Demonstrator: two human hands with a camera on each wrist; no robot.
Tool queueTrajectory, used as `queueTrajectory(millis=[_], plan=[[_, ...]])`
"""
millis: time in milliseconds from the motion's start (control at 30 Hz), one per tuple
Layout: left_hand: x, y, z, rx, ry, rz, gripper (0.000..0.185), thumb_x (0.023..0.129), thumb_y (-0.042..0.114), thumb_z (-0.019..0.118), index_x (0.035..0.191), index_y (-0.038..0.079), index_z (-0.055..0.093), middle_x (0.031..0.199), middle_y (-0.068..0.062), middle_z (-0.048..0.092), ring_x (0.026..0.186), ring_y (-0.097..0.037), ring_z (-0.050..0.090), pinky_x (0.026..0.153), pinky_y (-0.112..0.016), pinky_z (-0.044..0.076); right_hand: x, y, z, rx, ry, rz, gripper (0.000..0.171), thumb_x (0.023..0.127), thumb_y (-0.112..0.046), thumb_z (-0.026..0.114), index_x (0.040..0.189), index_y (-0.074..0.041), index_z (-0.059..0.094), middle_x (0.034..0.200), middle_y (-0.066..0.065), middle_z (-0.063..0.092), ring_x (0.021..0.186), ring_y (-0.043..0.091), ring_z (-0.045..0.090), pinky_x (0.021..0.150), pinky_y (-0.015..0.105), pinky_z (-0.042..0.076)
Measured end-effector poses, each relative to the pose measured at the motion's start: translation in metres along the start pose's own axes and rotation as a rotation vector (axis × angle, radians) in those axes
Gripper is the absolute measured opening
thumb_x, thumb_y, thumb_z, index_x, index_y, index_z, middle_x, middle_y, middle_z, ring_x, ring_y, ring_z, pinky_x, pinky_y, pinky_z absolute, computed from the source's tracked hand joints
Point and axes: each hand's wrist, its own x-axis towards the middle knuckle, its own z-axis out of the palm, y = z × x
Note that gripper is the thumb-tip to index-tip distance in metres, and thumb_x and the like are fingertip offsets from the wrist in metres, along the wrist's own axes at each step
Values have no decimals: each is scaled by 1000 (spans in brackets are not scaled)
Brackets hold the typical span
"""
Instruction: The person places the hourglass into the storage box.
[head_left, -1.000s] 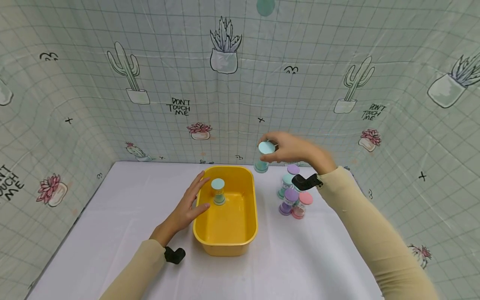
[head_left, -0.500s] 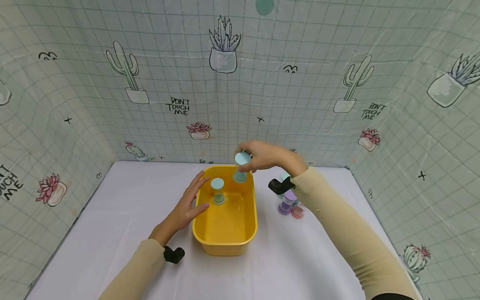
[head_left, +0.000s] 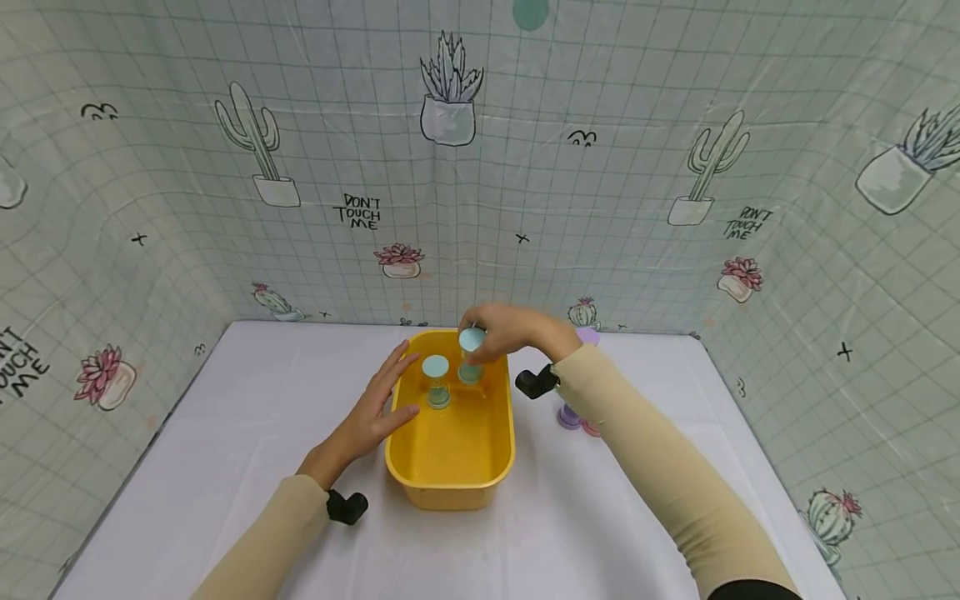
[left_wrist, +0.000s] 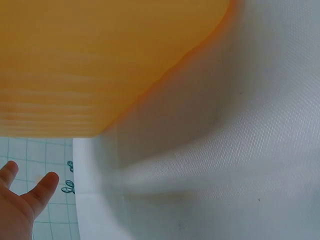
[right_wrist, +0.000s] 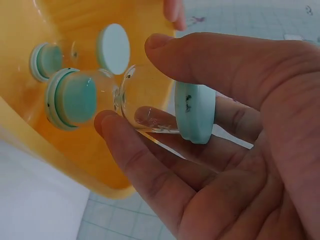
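though blurred overhead, wrist-view grip (right_wrist: pixel 150 117) round hourglass (right_wrist: pixel 135 102)

Yellow tub wall (left_wrist: pixel 100 60) filling the upper left, curved edge casting a soft shadow on the white surface (left_wrist: pixel 240 150), left hand (left_wrist: pixel 17 210) at the bottom-left corner with fingertips straight, gridded backdrop (left_wrist: pixel 50 150) behind them

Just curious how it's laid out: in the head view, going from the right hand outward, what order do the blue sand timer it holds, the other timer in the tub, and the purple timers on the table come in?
1. Held blue sand timer, gripped by the right hand over the yellow tub.
2. Standing timer, just left, inside the tub.
3. Purple timers, on the table right of the tub, mostly hidden behind the sleeve.
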Motion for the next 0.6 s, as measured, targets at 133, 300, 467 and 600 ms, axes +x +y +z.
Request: queueTrajectory(millis=[133,300,467,600], plan=[[0,0,0,-7,-2,-1,74,97,30,60,162,15,30,175,-6,4,159,-42,9,117,-74,25,7,3,7,-5,-19,16,45,88,-24,79,127,-5,66,119,10,65,98,21,61,88,29,58],[-1,-1,0,-14,-3,-1,73,98,30,60,162,15,30,175,-6,4,159,-43,9,117,-75,24,14,6,16,60,-51,56,46,89,-20,79,129,-3,65,115,10,65,92,19,62,82,27,59],[0,-2,1,-14,4,6,73,97,29,60,162,14,30,175,-8,5,158,-46,11,114,-77,26,17,5,23,67,-62,98,45,88,-18,80,128,-3,63,113,9,65,89,19,63,79,25,58],[0,-2,1,-13,4,4,73,97,28,60,162,14,30,175,-7,5,158,-45,11,114,-76,26,21,2,28,17,-69,119,42,87,-17,81,124,-4,65,110,7,66,89,18,63,79,25,57]])
